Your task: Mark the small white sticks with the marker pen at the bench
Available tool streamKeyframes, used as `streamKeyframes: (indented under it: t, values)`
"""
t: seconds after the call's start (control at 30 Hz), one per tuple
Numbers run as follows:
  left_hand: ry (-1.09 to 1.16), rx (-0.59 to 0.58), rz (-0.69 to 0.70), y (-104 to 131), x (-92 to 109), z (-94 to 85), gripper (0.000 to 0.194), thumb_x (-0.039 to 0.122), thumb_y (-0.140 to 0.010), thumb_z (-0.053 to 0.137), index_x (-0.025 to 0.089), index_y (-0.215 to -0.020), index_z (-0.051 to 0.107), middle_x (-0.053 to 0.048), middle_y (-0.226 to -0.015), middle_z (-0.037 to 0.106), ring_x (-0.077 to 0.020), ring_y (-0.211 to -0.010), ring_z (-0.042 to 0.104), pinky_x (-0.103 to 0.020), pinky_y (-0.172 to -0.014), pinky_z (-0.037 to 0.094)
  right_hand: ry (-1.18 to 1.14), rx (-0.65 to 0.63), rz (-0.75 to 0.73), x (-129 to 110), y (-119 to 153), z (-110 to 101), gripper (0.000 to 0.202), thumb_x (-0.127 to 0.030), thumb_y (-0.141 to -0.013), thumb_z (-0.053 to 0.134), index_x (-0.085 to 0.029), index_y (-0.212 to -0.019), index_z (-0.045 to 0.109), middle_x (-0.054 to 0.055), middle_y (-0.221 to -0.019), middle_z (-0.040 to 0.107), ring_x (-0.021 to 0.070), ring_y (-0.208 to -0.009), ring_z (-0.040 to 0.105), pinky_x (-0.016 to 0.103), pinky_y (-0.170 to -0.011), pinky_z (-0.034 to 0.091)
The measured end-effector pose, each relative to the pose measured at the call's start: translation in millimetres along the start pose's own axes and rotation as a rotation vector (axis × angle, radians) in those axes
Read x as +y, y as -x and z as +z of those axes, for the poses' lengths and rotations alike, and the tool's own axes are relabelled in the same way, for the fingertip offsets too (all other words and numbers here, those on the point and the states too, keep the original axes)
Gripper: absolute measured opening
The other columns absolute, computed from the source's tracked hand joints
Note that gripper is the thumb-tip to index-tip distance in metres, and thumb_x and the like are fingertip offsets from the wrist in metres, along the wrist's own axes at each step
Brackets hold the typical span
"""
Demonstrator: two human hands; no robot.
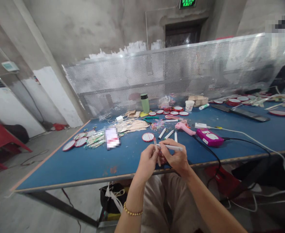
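My left hand (147, 161) is closed on a flat wooden stick (155, 142), whose upper part looks reddish. My right hand (176, 157) grips a white marker pen (173, 147), its tip end at the stick. Both hands are close together over the table's front edge. Just beyond them lies a round white disc with a red rim (147, 137). Several white markers, one of them (162, 133) angled, rest on the blue table (130, 161) past my right hand.
Wooden sticks (135, 125) and red-rimmed discs (80, 142) lie left. A pink glue gun (185, 127), purple box (209, 137) and cables are right. Behind stand a green bottle (144, 104), paper cup (189, 105) and perforated metal screen (123, 81).
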State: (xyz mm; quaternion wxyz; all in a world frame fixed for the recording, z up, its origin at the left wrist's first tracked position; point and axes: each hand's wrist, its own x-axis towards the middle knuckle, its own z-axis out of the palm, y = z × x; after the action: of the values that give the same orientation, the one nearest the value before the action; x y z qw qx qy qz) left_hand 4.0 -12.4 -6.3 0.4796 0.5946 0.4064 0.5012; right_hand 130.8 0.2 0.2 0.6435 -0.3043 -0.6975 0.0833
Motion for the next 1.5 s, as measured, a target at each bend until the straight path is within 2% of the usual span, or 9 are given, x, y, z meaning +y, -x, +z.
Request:
streamKeyframes:
  t: [0.7,0.9,1.1,1.5]
  values:
    - [-0.05,0.008,0.033,-1.1,-2.1,-0.6,0.037,0.054,-0.082,0.057,0.017,-0.078,0.053,0.002,-0.062,0.055,-0.0122,-0.054,0.054,-0.025,-0.053,0.046,-0.003,-0.049,0.028,1.2,0.9,0.9,0.018,-0.019,-0.087,0.053,-0.02,-0.073,0.064,0.001,-0.066,0.066,0.0124,-0.057,0.061,0.023,-0.057,0.051]
    - [0.028,0.004,0.003,0.1,0.5,0.6,0.04,0.057,-0.078,0.06,0.017,-0.077,0.053,0.002,-0.061,0.058,-0.0114,-0.051,0.056,-0.024,-0.053,0.047,0.004,0.012,-0.001,3.2,1.5,1.1,0.018,-0.018,-0.087,0.054,-0.02,-0.073,0.064,0.0,-0.064,0.066,0.0128,-0.057,0.061,0.023,-0.056,0.05]
    - [0.034,0.009,-0.009,1.1,4.8,1.7,0.044,0.061,-0.076,0.062,0.017,-0.077,0.053,0.002,-0.06,0.059,-0.0125,-0.052,0.058,-0.025,-0.053,0.049,0.017,0.021,-0.008,5.6,2.7,1.3,0.018,-0.017,-0.087,0.054,-0.02,-0.071,0.063,0.0,-0.063,0.065,0.0125,-0.056,0.06,0.023,-0.056,0.049]
    - [0.018,0.01,-0.007,-0.6,0.3,0.8,0.038,0.054,-0.078,0.062,0.017,-0.077,0.054,0.002,-0.062,0.058,-0.0129,-0.053,0.059,-0.025,-0.053,0.05,0.028,-0.011,0.012,2.8,1.5,1.0,0.019,-0.02,-0.087,0.053,-0.02,-0.071,0.063,0.001,-0.064,0.066,0.0128,-0.056,0.061,0.023,-0.056,0.05]
